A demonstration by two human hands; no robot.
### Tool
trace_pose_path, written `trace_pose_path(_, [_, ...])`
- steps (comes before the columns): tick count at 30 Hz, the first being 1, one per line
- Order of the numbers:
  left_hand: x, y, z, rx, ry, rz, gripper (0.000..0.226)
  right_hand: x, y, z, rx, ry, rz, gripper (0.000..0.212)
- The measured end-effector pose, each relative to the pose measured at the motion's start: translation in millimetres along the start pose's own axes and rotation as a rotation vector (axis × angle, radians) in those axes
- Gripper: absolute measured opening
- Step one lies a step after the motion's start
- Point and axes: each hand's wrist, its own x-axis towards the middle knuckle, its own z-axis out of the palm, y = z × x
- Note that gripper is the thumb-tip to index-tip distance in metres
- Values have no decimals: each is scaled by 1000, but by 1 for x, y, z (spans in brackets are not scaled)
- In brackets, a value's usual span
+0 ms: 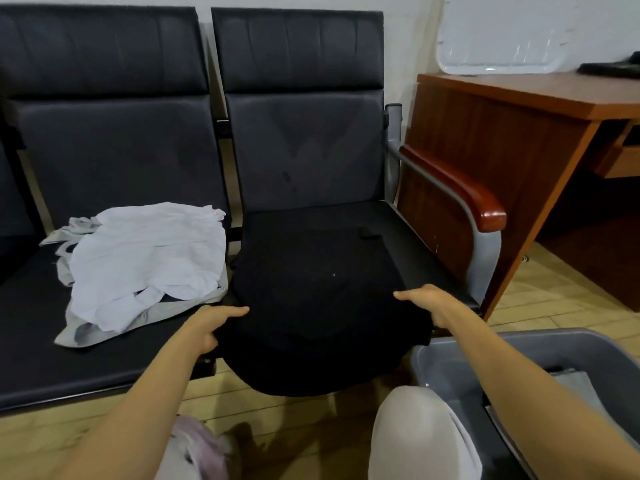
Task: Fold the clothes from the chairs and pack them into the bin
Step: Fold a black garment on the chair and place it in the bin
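— Where is the black garment (318,306)?
— On the seat of the right chair (419,237), draped over its front edge; left hand (207,327) and right hand (433,306) each grip one side.

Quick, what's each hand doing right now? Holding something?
Left hand: grips the left edge of the black garment on the chair seat.
Right hand: grips the right edge of the same garment.

Bare forearms (145,393), white trousers (415,434)
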Motion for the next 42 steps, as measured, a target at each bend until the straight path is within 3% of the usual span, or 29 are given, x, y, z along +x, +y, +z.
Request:
trace_pose_path(3, [7, 0, -2, -46, 52, 104, 36, 1, -9, -2, 61, 32, -153, 48])
trace_pose_path(8, [3, -5, 3, -230, 93, 229, 44, -19, -29, 1, 404, 23, -322, 9])
trace_pose_path(14, [-31, 3, -4, -444, 191, 271, 32, -68, -41, -18, 362, -50, -333, 38])
trace_pose_path(18, [-64, 27, -6, -554, 120, 350, 32, -104, -54, -32, 483, -172, -335, 34])
trace_pose_path(25, [-142, 112, -9, -215, -51, 605, 43, -159, -101, -61, 746, -230, -558, 37])
trace_pose_path(32, [-145, 151, 12, 104, -75, 544, 47, -148, -127, -61, 739, -201, -411, 26])
trace_pose_path(37, [-114, 187, 21, -109, -108, 825, 50, -114, -149, -62, 815, -115, -730, 39])
trace_pose_path(39, [-89, 187, 21, -104, -103, 858, 51, -92, -149, -57, 696, -30, -807, 40])
trace_pose_path(42, [-15, 140, 28, 240, -31, 734, 58, -30, -117, -27, 307, 109, -740, 41])
